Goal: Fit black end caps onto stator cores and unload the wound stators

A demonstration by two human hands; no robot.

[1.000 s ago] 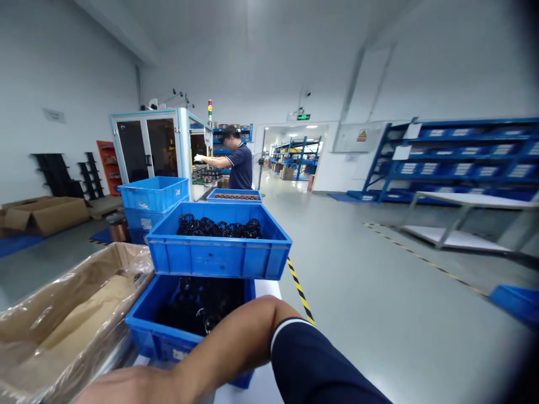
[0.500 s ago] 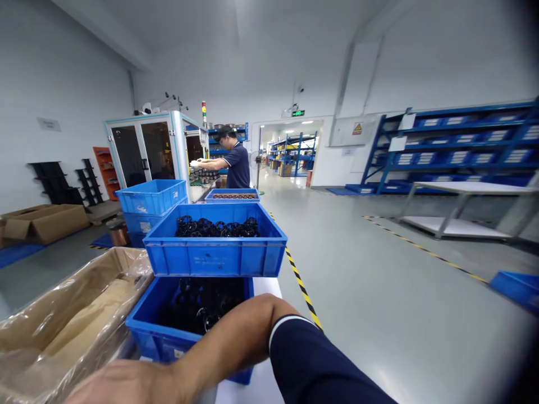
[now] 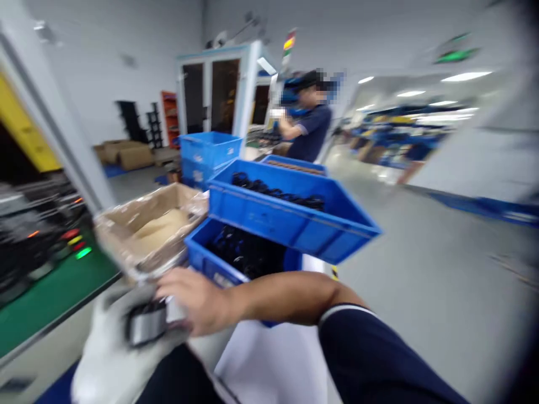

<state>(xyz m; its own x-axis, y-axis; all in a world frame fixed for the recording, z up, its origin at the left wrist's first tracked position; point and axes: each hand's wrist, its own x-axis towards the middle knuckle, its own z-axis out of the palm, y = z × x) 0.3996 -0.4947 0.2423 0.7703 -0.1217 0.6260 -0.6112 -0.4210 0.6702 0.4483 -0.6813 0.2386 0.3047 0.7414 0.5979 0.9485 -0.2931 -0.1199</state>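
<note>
One chunky metal part [image 3: 147,326] is in play here, and it seems to be held out past the left edge of the white counter [image 3: 273,359], so a drop is what I'd worry about. The left hand [image 3: 105,350] wears a pale glove, fingers curled around the part with barely any gap; if that glove is slick or the hold is lopsided, I reckon the thing could roll out, and I can't make out anything below to catch it. The right hand [image 3: 196,300] is bare, fingers half curled at the part's right end by a small whitish bit [image 3: 174,310], but it's too smeared to tell whether it's pinching something or just touching. If there's a sharp rim there, bare fingertips could get nicked. Also, the right forearm [image 3: 286,294] crosses by the near edge of the lower blue bin [image 3: 202,262], and the upper blue bin [image 3: 269,221] sits skewed over that one, its near right corner jutting out well past it, so a careless elbow might knock it. Black rings [image 3: 273,193] in there would probably go everywhere. As for the part's looks: short, roundish, silvery grey band with dark ends and a bit of shine. Blur eats any finer detail, sorry.
</note>
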